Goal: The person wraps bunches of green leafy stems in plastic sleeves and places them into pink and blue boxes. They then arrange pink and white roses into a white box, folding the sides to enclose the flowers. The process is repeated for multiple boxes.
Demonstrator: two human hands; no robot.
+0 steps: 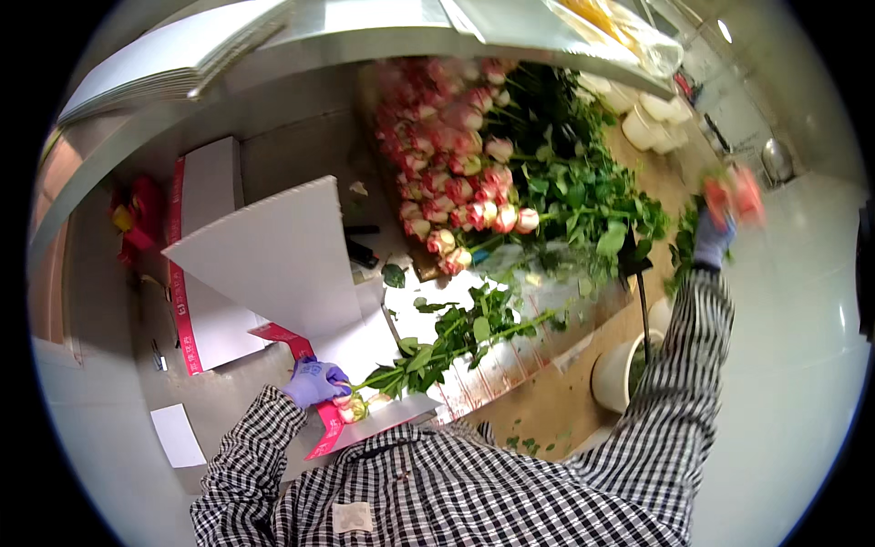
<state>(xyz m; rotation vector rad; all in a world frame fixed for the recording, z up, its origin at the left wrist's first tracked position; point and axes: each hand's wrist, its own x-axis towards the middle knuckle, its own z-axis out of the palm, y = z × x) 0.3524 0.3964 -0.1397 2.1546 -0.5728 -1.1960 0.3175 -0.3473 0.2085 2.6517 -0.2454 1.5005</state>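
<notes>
My left hand (pixel 316 383), in a purple glove, is at the pink-edged end of an opened white corrugated cardboard wrapper (pixel 273 253). Its fingers close at the neck of a pale pink-and-cream rose (pixel 352 410). A second pale bloom (pixel 378 402) lies beside it. Their leafy stems (pixel 451 335) stretch right over a white, marked surface (pixel 478 383). Far out to the right, my right hand (pixel 714 236), also gloved, grips blurred coral-pink roses (pixel 738 195) with some green leaves below.
Many pink-and-white roses (pixel 451 164) lie heaped beyond, their foliage (pixel 581 184) to the right. A metal shelf (pixel 383 44) overhangs the bench. A stack of white cardboard (pixel 212 308) stands left. A white bucket (pixel 615 376) and a black upright rod (pixel 644 308) are at right.
</notes>
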